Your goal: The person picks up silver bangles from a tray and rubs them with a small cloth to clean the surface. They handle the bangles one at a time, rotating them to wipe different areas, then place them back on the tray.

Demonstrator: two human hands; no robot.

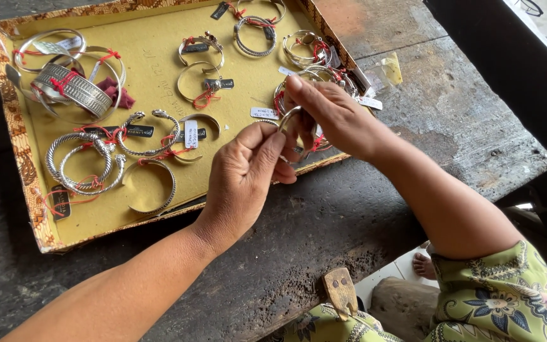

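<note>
While hovering over the near right corner of the tray, left hand and right hand are both pinching one silver bangle, steadying it for handling.

A silver bangle is held between the left hand and the right hand above a yellow tray, where more bracelets are laid.
</note>
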